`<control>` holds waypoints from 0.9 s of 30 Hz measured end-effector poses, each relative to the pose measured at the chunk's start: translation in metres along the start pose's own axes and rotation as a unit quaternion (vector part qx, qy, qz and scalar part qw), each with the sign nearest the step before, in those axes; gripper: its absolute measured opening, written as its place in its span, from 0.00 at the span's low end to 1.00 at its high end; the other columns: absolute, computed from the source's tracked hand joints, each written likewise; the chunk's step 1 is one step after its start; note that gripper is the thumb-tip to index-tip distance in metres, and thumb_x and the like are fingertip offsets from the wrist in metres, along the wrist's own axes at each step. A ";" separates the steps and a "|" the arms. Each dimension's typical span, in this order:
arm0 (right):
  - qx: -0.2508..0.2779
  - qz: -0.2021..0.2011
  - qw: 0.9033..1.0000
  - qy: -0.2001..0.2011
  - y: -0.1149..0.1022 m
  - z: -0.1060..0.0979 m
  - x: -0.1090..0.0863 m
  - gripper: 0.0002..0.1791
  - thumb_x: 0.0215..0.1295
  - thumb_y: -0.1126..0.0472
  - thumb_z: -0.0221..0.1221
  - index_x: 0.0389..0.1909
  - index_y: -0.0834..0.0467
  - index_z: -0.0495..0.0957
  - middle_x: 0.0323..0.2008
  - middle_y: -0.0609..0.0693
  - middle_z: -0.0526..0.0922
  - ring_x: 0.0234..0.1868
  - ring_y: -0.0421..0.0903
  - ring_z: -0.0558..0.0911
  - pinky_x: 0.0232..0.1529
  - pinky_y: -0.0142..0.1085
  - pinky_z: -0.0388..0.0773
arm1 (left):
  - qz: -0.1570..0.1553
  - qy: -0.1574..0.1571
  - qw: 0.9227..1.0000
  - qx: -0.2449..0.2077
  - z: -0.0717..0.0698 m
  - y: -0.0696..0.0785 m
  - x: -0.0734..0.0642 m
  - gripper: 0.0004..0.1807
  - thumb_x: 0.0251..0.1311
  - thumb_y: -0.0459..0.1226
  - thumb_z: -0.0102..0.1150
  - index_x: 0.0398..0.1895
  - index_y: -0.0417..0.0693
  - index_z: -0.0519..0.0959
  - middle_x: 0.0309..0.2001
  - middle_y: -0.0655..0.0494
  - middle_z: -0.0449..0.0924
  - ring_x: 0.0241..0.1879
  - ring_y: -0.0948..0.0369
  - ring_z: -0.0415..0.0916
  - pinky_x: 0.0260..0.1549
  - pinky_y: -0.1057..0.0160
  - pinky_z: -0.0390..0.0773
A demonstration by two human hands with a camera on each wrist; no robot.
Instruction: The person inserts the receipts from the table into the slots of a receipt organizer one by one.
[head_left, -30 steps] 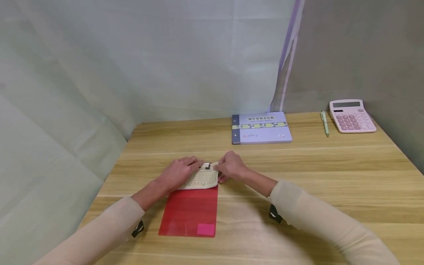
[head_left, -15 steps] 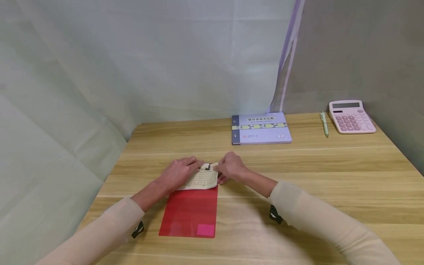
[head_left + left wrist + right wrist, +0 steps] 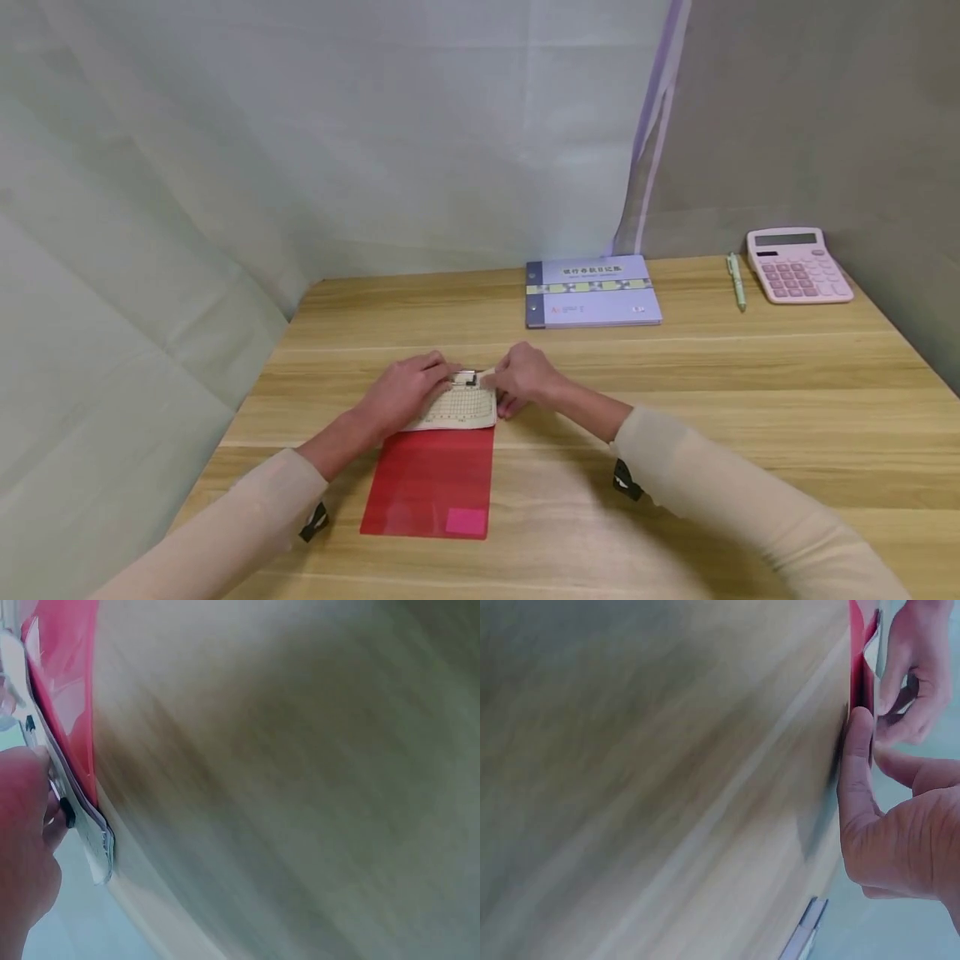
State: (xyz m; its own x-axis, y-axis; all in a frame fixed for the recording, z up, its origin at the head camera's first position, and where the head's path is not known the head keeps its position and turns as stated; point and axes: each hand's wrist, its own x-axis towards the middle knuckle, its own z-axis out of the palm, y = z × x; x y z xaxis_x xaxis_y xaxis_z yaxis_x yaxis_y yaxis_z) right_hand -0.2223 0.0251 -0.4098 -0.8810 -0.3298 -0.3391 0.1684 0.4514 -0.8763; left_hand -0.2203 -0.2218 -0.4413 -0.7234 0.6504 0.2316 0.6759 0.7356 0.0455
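A small stack of cream paper printed with a grid [image 3: 461, 403] lies over the upper part of a red translucent folder [image 3: 435, 483], which has a pink label near its lower right corner. A metal clip with black ends [image 3: 471, 379] sits at the top of the stack. My left hand [image 3: 405, 392] grips this clip, thumb and fingers curled around it; part of the clip is hidden by them. At the top right corner, my right hand [image 3: 525, 375] pinches the paper. Its thumb and a finger close on the edges of paper and folder [image 3: 857, 660] in the right wrist view.
Behind the hands, a lilac account book [image 3: 596, 292] lies near the table's back edge. A pale green pen [image 3: 736, 282] and a pink calculator [image 3: 798, 265] are at the back right. Pale curtains [image 3: 450, 133] hang behind the wooden table [image 3: 675, 400].
The paper's lower right corner now lies a little flatter and further right. Both hands stay in nearly the same place, with the right one barely shifted.
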 end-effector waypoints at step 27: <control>-0.071 -0.217 0.974 -0.009 0.065 -0.125 -0.043 0.30 0.70 0.63 0.70 0.70 0.67 0.75 0.64 0.61 0.83 0.65 0.62 0.81 0.67 0.57 0.76 | -0.102 -0.036 0.968 -0.228 -0.018 -0.032 -0.012 0.33 0.70 0.45 0.71 0.75 0.46 0.74 0.63 0.54 0.84 0.67 0.51 0.78 0.66 0.42 0.75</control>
State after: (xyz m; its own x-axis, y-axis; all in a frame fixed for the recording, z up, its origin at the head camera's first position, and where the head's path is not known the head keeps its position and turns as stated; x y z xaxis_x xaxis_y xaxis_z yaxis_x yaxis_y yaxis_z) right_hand -0.2284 0.1722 -0.4099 -0.8480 -0.5281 0.0450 -0.2810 0.3758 -0.8831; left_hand -0.2308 -0.2563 -0.4279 -0.8450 0.5243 0.1050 0.4980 0.7002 0.5116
